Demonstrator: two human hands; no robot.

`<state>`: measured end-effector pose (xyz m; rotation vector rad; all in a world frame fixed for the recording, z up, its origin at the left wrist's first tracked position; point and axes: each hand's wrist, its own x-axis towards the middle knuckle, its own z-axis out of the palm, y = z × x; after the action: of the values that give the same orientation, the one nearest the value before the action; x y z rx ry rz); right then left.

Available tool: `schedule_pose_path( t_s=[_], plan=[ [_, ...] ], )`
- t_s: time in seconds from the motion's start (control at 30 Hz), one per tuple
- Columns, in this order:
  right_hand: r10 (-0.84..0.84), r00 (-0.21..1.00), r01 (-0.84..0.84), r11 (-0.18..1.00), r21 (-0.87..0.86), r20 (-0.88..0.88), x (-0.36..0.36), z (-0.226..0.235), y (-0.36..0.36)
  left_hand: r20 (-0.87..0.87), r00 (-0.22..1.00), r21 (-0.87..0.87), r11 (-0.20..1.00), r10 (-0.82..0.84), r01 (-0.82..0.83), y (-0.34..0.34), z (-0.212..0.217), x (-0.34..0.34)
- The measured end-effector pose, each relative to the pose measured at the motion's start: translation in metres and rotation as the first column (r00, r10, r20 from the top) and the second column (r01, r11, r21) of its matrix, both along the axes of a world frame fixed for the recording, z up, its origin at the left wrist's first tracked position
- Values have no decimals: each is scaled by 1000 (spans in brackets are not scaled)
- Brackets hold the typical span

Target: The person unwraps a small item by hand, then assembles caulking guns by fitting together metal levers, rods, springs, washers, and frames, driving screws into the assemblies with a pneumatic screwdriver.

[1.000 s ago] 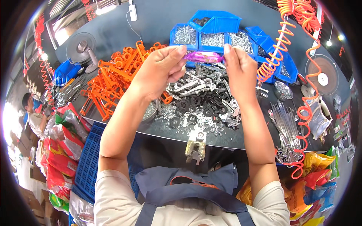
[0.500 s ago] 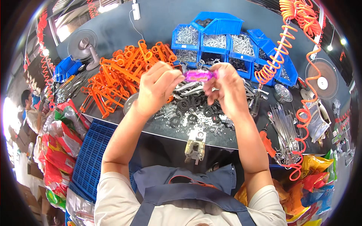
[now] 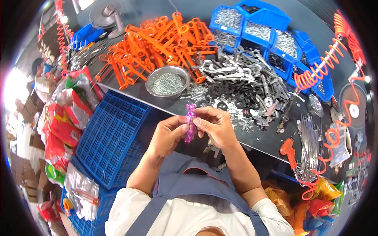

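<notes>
A candy in a shiny purple twist wrapper (image 3: 189, 125) is upright between my two hands, close to my chest, just in front of the bench edge. My left hand (image 3: 166, 135) pinches it from the left with thumb and forefinger. From the right, the thumb and fingers of my right hand (image 3: 217, 126) close on its upper part. Beyond the hands stands a round metal bowl (image 3: 152, 91) of small silver fasteners. To its right, black rings and small metal parts (image 3: 230, 108) lie scattered on the bench.
Orange wrench-shaped parts (image 3: 157, 43) are heaped behind the bowl, with grey metal parts (image 3: 248, 74) beside them. Blue bins (image 3: 256, 37) of fasteners stand at the back. A coiled orange hose (image 3: 315, 72) hangs at right above an orange power tool (image 3: 288, 149). Blue crates (image 3: 110, 137) stand at left.
Both hands have come down and nearer my body with the candy, which has turned from lying crosswise to upright. My view has shifted, and the metal bowl now shows fully.
</notes>
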<state>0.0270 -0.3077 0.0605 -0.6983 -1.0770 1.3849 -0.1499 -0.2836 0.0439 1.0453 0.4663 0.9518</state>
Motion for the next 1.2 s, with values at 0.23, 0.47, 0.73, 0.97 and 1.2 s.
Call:
schedule_pose_path(
  t_s=[0.23, 0.47, 0.73, 0.97, 1.2],
  plan=[
    [54, 962, -48, 998, -30, 268, -54, -22, 2, -244, 904, 55, 935, 352, -350, -41, -20, -36],
    [138, 948, -192, 966, 171, 286, -111, -38, -4, -170, 848, 4, 861, 502, -509, -72, -33, -95],
    [185, 907, -248, 961, 125, 378, -120, -53, -19, -480, 645, 206, 791, 595, -576, -83, -41, -101],
    [84, 977, -91, 995, 29, 194, -102, -44, -19, -346, 690, 269, 772, 635, -576, -73, -47, -78],
    [-67, 969, 44, 994, 103, 236, -81, -58, -21, -384, 692, 456, 777, 612, -434, -68, -34, -64]
  ],
)
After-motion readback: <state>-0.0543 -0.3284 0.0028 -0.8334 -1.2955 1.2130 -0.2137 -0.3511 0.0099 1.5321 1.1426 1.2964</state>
